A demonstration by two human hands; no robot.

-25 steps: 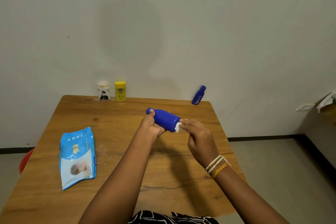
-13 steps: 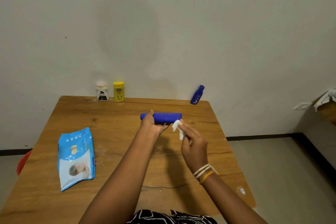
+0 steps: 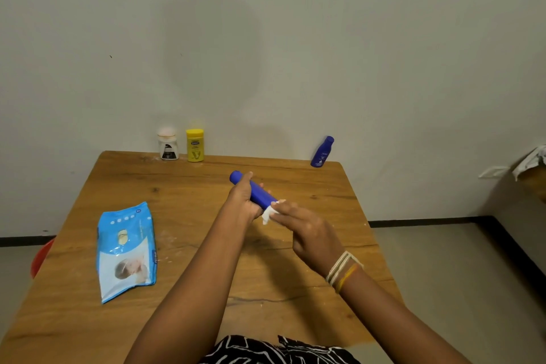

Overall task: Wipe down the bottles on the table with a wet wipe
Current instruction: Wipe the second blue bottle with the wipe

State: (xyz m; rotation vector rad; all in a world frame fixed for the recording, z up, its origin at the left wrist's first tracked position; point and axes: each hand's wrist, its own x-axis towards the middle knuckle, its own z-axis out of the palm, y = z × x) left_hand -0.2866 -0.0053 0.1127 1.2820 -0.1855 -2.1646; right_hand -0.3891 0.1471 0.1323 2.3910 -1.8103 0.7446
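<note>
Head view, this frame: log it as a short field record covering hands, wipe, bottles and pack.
left hand: grips blue bottle, held tilted above the table
right hand: pinches wet wipe against the bottle's near end
standing at far edge: white jar, yellow bottle, small blue bottle
wipes pack: flat, table's left side

On the table, the wipes pack lies at nine o'clock. Two jars stand together at eleven o'clock, a small bottle at one o'clock.
</note>
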